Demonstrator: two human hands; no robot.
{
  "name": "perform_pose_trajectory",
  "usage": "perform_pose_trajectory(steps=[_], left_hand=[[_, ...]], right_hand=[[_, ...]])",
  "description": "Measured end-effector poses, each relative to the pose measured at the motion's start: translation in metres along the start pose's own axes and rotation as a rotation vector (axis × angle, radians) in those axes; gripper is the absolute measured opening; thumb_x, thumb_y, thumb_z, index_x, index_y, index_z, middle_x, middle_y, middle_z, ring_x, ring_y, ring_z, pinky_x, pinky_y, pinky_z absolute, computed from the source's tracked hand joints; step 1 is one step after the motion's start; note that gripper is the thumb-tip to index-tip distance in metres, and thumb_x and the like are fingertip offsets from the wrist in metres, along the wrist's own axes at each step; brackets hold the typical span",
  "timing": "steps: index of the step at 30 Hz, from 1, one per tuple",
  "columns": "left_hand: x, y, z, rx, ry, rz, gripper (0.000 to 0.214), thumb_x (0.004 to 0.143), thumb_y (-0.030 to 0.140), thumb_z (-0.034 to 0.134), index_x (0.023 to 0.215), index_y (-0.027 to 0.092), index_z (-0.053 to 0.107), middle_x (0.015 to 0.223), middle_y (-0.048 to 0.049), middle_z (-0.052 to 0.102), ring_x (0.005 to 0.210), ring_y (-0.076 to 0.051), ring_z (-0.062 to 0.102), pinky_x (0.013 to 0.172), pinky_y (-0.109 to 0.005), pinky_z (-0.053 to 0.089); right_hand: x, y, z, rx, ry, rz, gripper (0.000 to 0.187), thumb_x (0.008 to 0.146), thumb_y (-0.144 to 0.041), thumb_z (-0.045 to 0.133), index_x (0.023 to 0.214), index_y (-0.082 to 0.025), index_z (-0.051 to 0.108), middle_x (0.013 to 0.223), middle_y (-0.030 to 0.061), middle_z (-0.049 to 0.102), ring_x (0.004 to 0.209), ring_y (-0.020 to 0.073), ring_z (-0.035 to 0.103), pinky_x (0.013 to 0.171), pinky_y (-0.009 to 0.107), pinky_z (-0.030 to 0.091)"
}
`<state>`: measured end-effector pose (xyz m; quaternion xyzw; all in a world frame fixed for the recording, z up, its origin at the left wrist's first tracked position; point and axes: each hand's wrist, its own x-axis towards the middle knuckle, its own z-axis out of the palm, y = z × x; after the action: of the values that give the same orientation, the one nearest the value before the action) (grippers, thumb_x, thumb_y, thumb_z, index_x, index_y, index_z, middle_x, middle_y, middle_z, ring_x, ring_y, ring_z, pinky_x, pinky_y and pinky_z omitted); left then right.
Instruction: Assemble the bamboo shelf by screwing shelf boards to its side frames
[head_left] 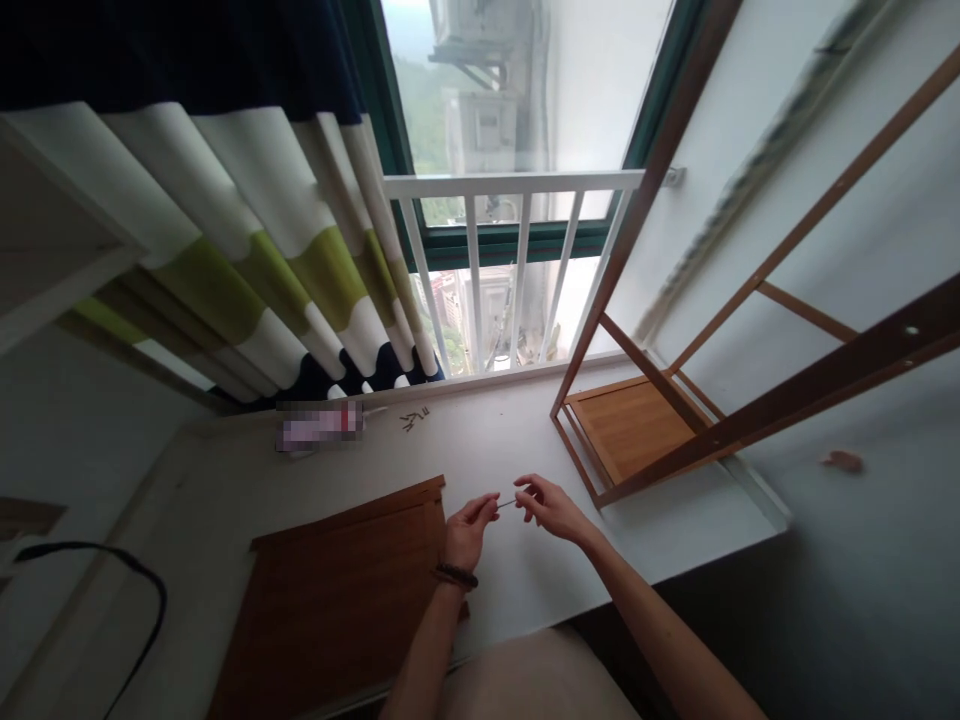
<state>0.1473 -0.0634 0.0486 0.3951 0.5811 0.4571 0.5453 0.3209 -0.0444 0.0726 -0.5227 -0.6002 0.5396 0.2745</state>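
Note:
My left hand (469, 530), with a dark bracelet at the wrist, pinches one end of a thin metal rod (506, 503) between thumb and fingertips. At the rod's other end are the curled fingers of my right hand (551, 507), which appear to grip it. Both hands are above the white ledge (517, 570). The rod is too small to tell its exact kind. Left of my left hand lies a brown wooden panel (352, 580), partly under my forearm. A wooden frame with a slatted-edge shelf (634, 425) stands to the right of my hands.
Several small fasteners (412, 418) lie on the ledge near the window, beside a blurred-out packet (319, 428). A white railing (517, 184) crosses the window. Striped curtains (300, 260) hang at left. A black cable (161, 600) curves at lower left.

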Motion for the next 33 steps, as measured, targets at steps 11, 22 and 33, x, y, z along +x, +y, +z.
perform_pose_trajectory(steps=[11,22,33], left_hand=[[-0.012,0.009,0.0,-0.055,0.098,0.021,0.029,0.064,0.035,0.068,0.089,0.02,0.068,0.074,-0.0037,0.066,0.064,-0.015,0.061,0.066,-0.03,0.051],[-0.003,0.012,0.035,0.021,-0.005,-0.055,0.029,0.063,0.036,0.068,0.083,0.016,0.069,0.077,-0.0053,0.069,0.059,-0.015,0.061,0.062,-0.03,0.052],[-0.002,0.024,0.08,0.042,-0.277,0.034,0.028,0.063,0.037,0.068,0.082,0.016,0.07,0.074,-0.005,0.069,0.064,-0.015,0.062,0.065,-0.027,0.052]], right_hand=[[0.014,-0.019,0.004,0.026,-0.103,-0.041,0.025,0.08,-0.04,0.047,0.076,-0.017,0.058,0.062,0.0001,0.059,0.053,0.0103,0.052,0.052,0.023,0.04],[0.003,0.003,-0.02,0.225,0.055,0.049,0.027,0.076,-0.041,0.053,0.081,-0.015,0.058,0.067,0.0023,0.061,0.056,0.0105,0.055,0.048,0.022,0.041],[-0.034,0.017,-0.039,0.426,0.211,0.072,0.024,0.071,-0.039,0.06,0.078,-0.016,0.055,0.066,-0.0001,0.059,0.059,0.0113,0.057,0.052,0.023,0.044]])
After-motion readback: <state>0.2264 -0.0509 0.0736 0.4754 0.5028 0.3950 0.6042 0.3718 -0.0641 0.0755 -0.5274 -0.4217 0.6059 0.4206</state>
